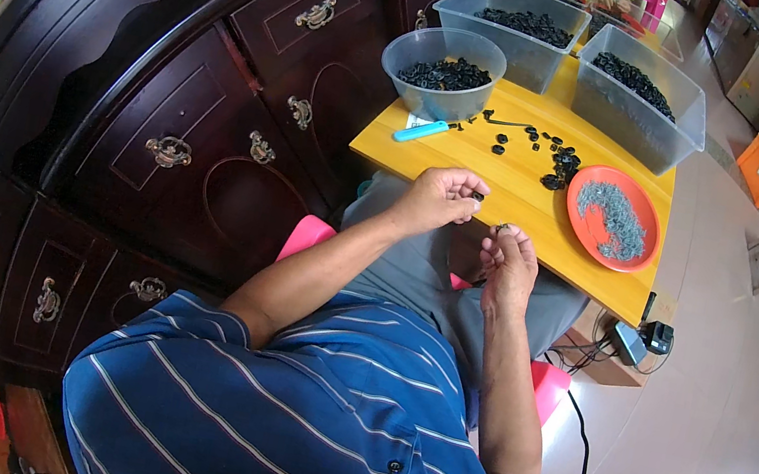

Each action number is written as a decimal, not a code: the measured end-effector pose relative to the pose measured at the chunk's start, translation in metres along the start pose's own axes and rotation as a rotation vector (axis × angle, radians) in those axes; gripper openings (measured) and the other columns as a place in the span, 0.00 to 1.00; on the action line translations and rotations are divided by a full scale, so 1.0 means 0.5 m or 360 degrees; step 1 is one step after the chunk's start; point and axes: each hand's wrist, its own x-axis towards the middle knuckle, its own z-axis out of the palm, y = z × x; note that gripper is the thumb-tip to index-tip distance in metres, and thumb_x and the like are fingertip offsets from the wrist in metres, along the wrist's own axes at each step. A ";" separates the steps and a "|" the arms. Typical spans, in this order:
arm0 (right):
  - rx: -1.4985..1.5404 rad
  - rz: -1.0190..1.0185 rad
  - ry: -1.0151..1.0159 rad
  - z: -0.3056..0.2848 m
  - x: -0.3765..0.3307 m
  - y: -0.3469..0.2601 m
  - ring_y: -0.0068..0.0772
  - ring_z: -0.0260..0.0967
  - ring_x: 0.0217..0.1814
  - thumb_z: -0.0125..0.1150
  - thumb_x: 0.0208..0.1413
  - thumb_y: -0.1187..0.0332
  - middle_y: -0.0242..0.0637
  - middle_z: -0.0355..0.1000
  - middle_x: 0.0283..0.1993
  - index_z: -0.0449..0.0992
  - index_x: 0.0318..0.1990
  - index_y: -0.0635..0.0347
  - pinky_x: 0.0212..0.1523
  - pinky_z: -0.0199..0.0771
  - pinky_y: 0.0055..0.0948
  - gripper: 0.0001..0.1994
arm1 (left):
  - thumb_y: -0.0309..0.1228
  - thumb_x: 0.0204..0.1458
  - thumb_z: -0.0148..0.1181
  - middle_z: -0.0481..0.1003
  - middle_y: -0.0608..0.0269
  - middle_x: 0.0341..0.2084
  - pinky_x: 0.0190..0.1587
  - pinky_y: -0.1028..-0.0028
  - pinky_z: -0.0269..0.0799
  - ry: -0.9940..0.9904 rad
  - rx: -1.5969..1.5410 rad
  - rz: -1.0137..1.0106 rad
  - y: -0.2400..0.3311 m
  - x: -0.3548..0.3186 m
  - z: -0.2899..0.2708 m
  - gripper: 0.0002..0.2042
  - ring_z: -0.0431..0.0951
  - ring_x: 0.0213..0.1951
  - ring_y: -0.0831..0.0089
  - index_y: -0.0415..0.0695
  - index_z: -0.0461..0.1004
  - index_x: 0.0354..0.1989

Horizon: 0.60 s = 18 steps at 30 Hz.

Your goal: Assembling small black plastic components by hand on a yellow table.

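My left hand [437, 197] is closed at the table's near edge, with a small black plastic part [477, 195] pinched between thumb and fingers. Just to its right, my right hand [509, 265] is also closed, its fingertips pressed together on something tiny that I cannot make out. Both hands are apart from each other. Beyond them on the yellow table [500, 185] lie several loose black parts [563, 166]. An orange plate [571, 232] to the right carries a heap of small grey pieces [618, 218]. A light-blue-handled tool [420, 132] rests near the left edge.
A round translucent bowl [414, 96] and two clear bins, a left one [513, 56] and a right one [637, 130], hold many black parts at the back. Dark wooden cabinets [157, 117] flank my left. Cables and a small black device [656, 337] sit below the table's right corner.
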 end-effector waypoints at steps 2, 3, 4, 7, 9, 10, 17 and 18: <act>0.0007 0.0000 -0.0004 0.000 -0.001 -0.001 0.17 0.72 0.30 0.59 0.62 0.69 0.30 0.76 0.36 0.73 0.43 0.56 0.31 0.71 0.16 0.05 | 0.26 0.59 0.58 0.77 0.68 0.30 0.34 0.81 0.75 -0.0037 -0.0035 -0.0012 -0.002 -0.001 0.001 0.08 0.76 0.29 0.84 0.37 0.76 0.45; 0.0002 -0.0001 0.0002 0.001 -0.002 -0.001 0.17 0.71 0.30 0.59 0.62 0.70 0.29 0.75 0.36 0.73 0.43 0.56 0.31 0.71 0.16 0.05 | 0.26 0.60 0.59 0.77 0.68 0.30 0.34 0.81 0.76 -0.0041 -0.0048 -0.0010 -0.004 -0.001 0.001 0.08 0.76 0.30 0.83 0.37 0.77 0.45; 0.0000 0.0002 0.0009 0.002 -0.003 -0.002 0.17 0.71 0.30 0.59 0.62 0.70 0.29 0.75 0.36 0.73 0.43 0.56 0.31 0.70 0.16 0.05 | 0.27 0.60 0.59 0.77 0.68 0.30 0.35 0.80 0.76 -0.0043 -0.0060 -0.0012 -0.005 -0.002 0.002 0.08 0.76 0.30 0.83 0.37 0.77 0.45; -0.0007 0.0007 -0.0006 0.004 -0.005 -0.005 0.17 0.71 0.31 0.59 0.62 0.69 0.29 0.75 0.36 0.73 0.42 0.56 0.31 0.70 0.16 0.05 | 0.28 0.61 0.59 0.78 0.68 0.31 0.36 0.80 0.77 -0.0083 0.0064 0.0026 -0.015 0.003 -0.010 0.08 0.77 0.30 0.83 0.37 0.77 0.45; -0.0011 0.0010 -0.0005 0.003 -0.004 -0.004 0.17 0.71 0.31 0.59 0.62 0.69 0.29 0.75 0.36 0.73 0.42 0.56 0.32 0.70 0.16 0.05 | 0.28 0.61 0.59 0.78 0.68 0.31 0.35 0.80 0.77 -0.0067 0.0056 -0.0011 -0.013 -0.001 -0.011 0.08 0.76 0.30 0.83 0.38 0.77 0.44; -0.0011 0.0008 -0.0005 0.004 -0.004 -0.003 0.17 0.71 0.31 0.59 0.62 0.69 0.29 0.75 0.36 0.73 0.42 0.56 0.32 0.70 0.16 0.05 | 0.29 0.61 0.59 0.78 0.68 0.31 0.35 0.80 0.76 -0.0054 0.0052 -0.0045 -0.009 -0.002 -0.010 0.09 0.76 0.30 0.83 0.38 0.77 0.44; -0.0039 -0.0011 -0.0034 0.005 -0.004 -0.001 0.17 0.71 0.31 0.59 0.62 0.69 0.29 0.75 0.36 0.73 0.42 0.56 0.31 0.69 0.15 0.04 | 0.28 0.61 0.59 0.76 0.69 0.30 0.33 0.82 0.74 -0.0021 0.0134 -0.0015 0.006 -0.007 -0.005 0.08 0.75 0.29 0.85 0.39 0.76 0.45; -0.0047 -0.0024 -0.0039 0.005 -0.004 -0.001 0.17 0.71 0.31 0.59 0.62 0.70 0.28 0.75 0.36 0.73 0.42 0.56 0.31 0.69 0.15 0.04 | 0.27 0.61 0.58 0.76 0.70 0.29 0.32 0.83 0.74 -0.0034 0.0099 0.0047 0.008 -0.007 -0.004 0.08 0.74 0.29 0.85 0.39 0.76 0.46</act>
